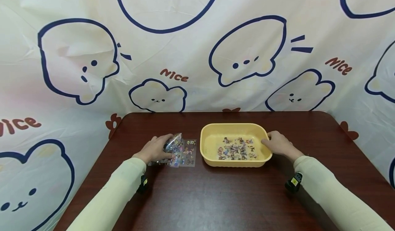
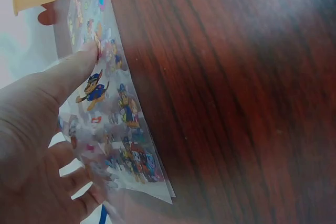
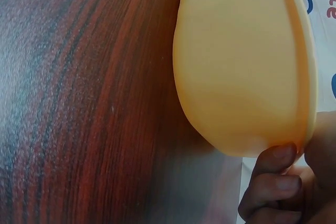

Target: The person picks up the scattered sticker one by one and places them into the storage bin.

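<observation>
My left hand (image 1: 156, 149) pinches clear sticker sheets (image 2: 126, 108) printed with small cartoon dogs, thumb across their face and the other fingers behind. Another transparent sticker sheet (image 1: 189, 153) lies flat on the table just right of that hand. A yellow plastic basin (image 1: 213, 163) stands to the right of the sheets, and several cartoon stickers (image 1: 236, 150) show on its floor. At the basin's right end my right hand (image 1: 279, 144) grips the rim, thumb over the edge and curled fingers (image 3: 283, 155) against the outer wall.
The dark brown wooden table (image 1: 197, 196) reaches back to a pale cloth backdrop (image 1: 197, 52) with blue cartoon outlines, which also hangs along both sides. Each wrist wears a black strap device, the right one (image 1: 294, 182) hanging low near the tabletop.
</observation>
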`<state>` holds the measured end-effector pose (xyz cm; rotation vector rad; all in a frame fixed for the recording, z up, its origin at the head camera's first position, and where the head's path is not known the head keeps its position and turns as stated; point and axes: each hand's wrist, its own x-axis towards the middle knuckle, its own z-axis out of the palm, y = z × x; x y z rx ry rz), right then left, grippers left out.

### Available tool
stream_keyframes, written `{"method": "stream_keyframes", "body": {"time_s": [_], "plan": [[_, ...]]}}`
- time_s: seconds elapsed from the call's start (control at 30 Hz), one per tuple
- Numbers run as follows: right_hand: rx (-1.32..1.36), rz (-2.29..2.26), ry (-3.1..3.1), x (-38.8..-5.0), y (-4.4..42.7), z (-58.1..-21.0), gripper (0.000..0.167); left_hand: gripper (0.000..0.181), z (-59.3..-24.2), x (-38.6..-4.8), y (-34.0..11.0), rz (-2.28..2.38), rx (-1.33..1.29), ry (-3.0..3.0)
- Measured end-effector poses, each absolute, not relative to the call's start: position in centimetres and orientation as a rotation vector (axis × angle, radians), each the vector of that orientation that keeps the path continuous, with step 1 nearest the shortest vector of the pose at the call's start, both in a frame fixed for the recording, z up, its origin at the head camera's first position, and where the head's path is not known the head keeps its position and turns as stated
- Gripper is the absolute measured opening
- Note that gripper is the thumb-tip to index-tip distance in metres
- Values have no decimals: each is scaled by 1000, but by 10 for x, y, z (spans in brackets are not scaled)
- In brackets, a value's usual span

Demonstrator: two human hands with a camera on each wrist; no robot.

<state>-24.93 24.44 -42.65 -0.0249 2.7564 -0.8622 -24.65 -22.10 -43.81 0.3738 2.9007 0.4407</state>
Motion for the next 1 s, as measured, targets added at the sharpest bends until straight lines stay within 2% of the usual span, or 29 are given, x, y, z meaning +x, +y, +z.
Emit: {"method": "stream_keyframes", "body": {"time_s": [0.33, 0.63, 1.0], "plan": [[-19, -860, 2746, -249, 244, -425, 39, 94, -438, -247, -220, 452, 381, 2936], [-3, -854, 2763, -250, 244, -426, 40, 93, -443, -247, -220, 483, 362, 2963], [5, -856, 2764, -249, 243, -428, 40, 106, -452, -248, -219, 504, 298, 3011]]}}
